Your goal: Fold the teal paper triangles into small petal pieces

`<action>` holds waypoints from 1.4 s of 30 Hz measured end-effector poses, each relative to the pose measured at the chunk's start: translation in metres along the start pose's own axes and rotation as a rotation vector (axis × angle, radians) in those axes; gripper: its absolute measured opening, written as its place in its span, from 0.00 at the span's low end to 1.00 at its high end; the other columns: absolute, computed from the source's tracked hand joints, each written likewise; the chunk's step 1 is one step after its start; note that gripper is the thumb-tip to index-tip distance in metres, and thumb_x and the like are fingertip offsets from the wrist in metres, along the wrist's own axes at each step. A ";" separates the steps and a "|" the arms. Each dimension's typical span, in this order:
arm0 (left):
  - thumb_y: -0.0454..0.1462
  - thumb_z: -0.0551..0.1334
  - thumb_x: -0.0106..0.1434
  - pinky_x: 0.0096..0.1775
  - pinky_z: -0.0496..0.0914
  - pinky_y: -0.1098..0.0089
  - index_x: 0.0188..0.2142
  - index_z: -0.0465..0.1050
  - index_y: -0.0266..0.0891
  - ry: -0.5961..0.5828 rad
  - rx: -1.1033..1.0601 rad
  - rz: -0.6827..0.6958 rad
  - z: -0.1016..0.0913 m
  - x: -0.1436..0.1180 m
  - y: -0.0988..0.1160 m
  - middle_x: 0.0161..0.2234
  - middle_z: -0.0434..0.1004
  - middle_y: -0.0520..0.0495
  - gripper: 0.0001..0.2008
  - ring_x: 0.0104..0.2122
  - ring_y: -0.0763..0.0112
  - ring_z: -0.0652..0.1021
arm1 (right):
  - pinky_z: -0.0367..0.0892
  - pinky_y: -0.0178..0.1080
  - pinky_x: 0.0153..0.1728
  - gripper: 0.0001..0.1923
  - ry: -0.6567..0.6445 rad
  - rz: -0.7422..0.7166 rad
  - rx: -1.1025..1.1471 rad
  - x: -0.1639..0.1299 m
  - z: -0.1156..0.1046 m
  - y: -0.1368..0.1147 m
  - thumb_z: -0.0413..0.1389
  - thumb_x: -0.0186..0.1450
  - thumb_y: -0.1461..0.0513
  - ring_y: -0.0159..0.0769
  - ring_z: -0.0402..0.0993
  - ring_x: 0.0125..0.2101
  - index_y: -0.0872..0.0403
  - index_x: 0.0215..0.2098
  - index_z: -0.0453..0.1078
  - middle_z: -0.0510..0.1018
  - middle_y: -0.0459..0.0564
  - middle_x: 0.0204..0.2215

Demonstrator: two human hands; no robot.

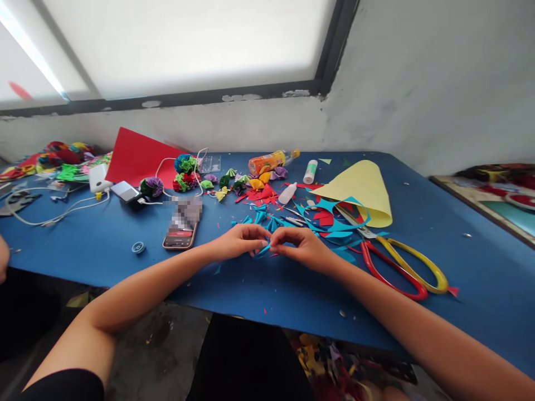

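- Table (125,250), blue-topped, bearing everything; strewn with red and blue paper offcuts around the middle.
- Red sheet (137,156) propped at the far left side, yellow sheet (363,186) curled into a cone shape at the far right of the clutter.
- Scissors (401,262) with red and yellow handles lying just right of the right hand, blades toward the far side, handles toward the near edge.
- Phone (184,223) flat on the table, left of the left hand, well apart from it.
- Left hand (238,242) and right hand (307,248) meeting fingertip to fingertip near the table's middle, fingers pinched nearly closed.
- Blue paper piece (262,250) pinched between both hands, low over the table, a small folded strip; long axis seemingly slanting from near-left up to far-right, its narrow end toward the left hand, though mostly hidden by the fingers.
- Step in hand, by judgement: folding or pleating the small blue piece, like the finished folded bits (267,220) lying just beyond.
- Next move likely calling for a firm pinch on the crease and small, even turns of the paper.
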State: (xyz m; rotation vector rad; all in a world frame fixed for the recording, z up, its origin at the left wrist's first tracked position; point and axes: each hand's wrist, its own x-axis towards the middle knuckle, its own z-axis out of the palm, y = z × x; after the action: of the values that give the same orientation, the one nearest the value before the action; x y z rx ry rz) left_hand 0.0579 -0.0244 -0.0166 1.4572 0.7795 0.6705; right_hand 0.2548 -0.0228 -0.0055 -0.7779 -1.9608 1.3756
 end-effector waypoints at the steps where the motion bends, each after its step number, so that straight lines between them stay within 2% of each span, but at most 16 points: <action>1: 0.43 0.64 0.54 0.27 0.64 0.76 0.39 0.70 0.33 -0.019 0.011 -0.011 -0.001 0.000 0.001 0.27 0.71 0.50 0.17 0.24 0.79 0.69 | 0.66 0.37 0.35 0.11 -0.020 0.019 -0.016 0.000 -0.002 -0.001 0.60 0.56 0.56 0.34 0.71 0.31 0.56 0.29 0.71 0.74 0.47 0.28; 4: 0.40 0.64 0.54 0.26 0.62 0.77 0.39 0.70 0.32 -0.032 0.059 -0.034 -0.004 -0.001 0.002 0.24 0.71 0.52 0.15 0.23 0.79 0.69 | 0.65 0.35 0.34 0.12 -0.072 0.065 -0.076 0.000 -0.006 -0.002 0.58 0.58 0.55 0.33 0.71 0.30 0.57 0.31 0.71 0.75 0.47 0.27; 7: 0.36 0.63 0.55 0.29 0.62 0.77 0.37 0.71 0.33 -0.002 0.219 0.026 -0.004 -0.003 0.001 0.26 0.72 0.51 0.11 0.26 0.77 0.70 | 0.64 0.34 0.31 0.10 -0.088 0.057 -0.200 0.001 -0.007 0.002 0.58 0.58 0.57 0.32 0.70 0.28 0.57 0.32 0.72 0.75 0.47 0.26; 11: 0.33 0.61 0.57 0.31 0.63 0.76 0.37 0.73 0.34 0.000 0.601 0.083 -0.003 -0.007 0.002 0.28 0.74 0.50 0.08 0.28 0.76 0.72 | 0.61 0.32 0.27 0.06 -0.131 -0.046 -0.453 0.000 -0.002 0.010 0.56 0.59 0.63 0.31 0.68 0.24 0.58 0.32 0.72 0.73 0.46 0.24; 14: 0.34 0.61 0.57 0.32 0.63 0.75 0.36 0.74 0.35 -0.058 0.826 0.122 -0.005 -0.010 0.005 0.30 0.74 0.49 0.07 0.29 0.74 0.72 | 0.62 0.32 0.30 0.05 -0.146 -0.145 -0.605 -0.003 0.002 0.011 0.56 0.59 0.65 0.31 0.69 0.28 0.57 0.33 0.73 0.73 0.49 0.29; 16: 0.35 0.61 0.58 0.33 0.63 0.75 0.35 0.75 0.36 -0.103 0.897 0.140 -0.006 -0.012 0.009 0.33 0.74 0.49 0.06 0.30 0.74 0.73 | 0.63 0.33 0.32 0.06 -0.147 -0.182 -0.676 -0.006 0.003 0.010 0.57 0.60 0.64 0.32 0.70 0.30 0.57 0.34 0.74 0.73 0.50 0.31; 19: 0.34 0.61 0.58 0.32 0.63 0.76 0.34 0.76 0.37 -0.145 0.937 0.123 -0.008 -0.013 0.012 0.33 0.74 0.49 0.05 0.29 0.75 0.72 | 0.64 0.33 0.34 0.06 -0.142 -0.223 -0.765 -0.008 0.004 0.009 0.57 0.60 0.64 0.33 0.71 0.31 0.56 0.34 0.75 0.73 0.50 0.32; 23: 0.34 0.60 0.58 0.32 0.63 0.76 0.34 0.75 0.36 -0.172 0.963 0.118 -0.007 -0.013 0.013 0.34 0.73 0.50 0.05 0.29 0.76 0.72 | 0.62 0.33 0.31 0.04 -0.154 -0.272 -0.866 -0.010 0.006 0.007 0.57 0.60 0.65 0.33 0.70 0.29 0.56 0.33 0.75 0.74 0.49 0.30; 31: 0.34 0.60 0.58 0.33 0.64 0.76 0.34 0.75 0.38 -0.158 1.015 0.153 -0.006 -0.014 0.011 0.35 0.74 0.51 0.06 0.31 0.75 0.74 | 0.59 0.35 0.31 0.06 -0.113 -0.306 -1.057 -0.015 0.013 0.004 0.56 0.62 0.64 0.33 0.70 0.29 0.53 0.32 0.75 0.76 0.47 0.30; 35: 0.35 0.59 0.59 0.33 0.63 0.76 0.34 0.75 0.39 -0.144 1.051 0.155 -0.005 -0.015 0.012 0.35 0.75 0.51 0.06 0.31 0.75 0.74 | 0.59 0.35 0.30 0.06 -0.084 -0.289 -1.069 -0.016 0.014 0.003 0.56 0.61 0.64 0.32 0.70 0.28 0.53 0.32 0.76 0.76 0.47 0.30; 42: 0.33 0.59 0.57 0.30 0.62 0.77 0.33 0.74 0.37 -0.142 0.997 0.063 -0.002 -0.014 0.013 0.32 0.72 0.51 0.05 0.27 0.77 0.70 | 0.62 0.35 0.32 0.07 -0.077 -0.225 -0.987 -0.016 0.017 0.003 0.55 0.62 0.64 0.34 0.71 0.31 0.54 0.36 0.75 0.76 0.49 0.32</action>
State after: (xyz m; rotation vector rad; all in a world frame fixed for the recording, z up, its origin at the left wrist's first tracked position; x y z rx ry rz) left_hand 0.0491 -0.0344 -0.0029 2.4012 1.0168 0.1887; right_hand 0.2526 -0.0445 -0.0149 -0.8661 -2.6785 0.2351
